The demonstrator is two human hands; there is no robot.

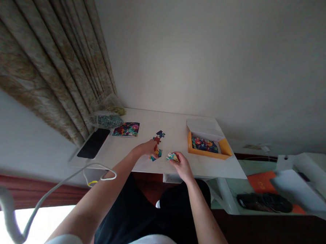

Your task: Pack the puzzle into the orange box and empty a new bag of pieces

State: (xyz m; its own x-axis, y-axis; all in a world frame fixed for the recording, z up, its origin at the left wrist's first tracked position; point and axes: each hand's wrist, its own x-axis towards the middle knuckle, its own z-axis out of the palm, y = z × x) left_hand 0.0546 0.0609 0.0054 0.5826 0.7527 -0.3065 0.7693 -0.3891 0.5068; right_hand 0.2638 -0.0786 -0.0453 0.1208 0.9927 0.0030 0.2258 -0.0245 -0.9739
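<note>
On the white table, my left hand curls its fingers over a small group of jigsaw puzzle pieces. Its thumb and fingers close on a yellow-orange puzzle piece, partly hidden by the hand. Just beyond the fingertips are a red puzzle piece and a dark blue puzzle piece. To the right, my right hand is closed around several teal, white and yellow puzzle pieces, held close above the tabletop.
An open yellow box with a colourful picture inside stands on the white table at right. At left lie a picture card, a black phone-like slab and a clear plastic bag. A white cable hangs near my left forearm.
</note>
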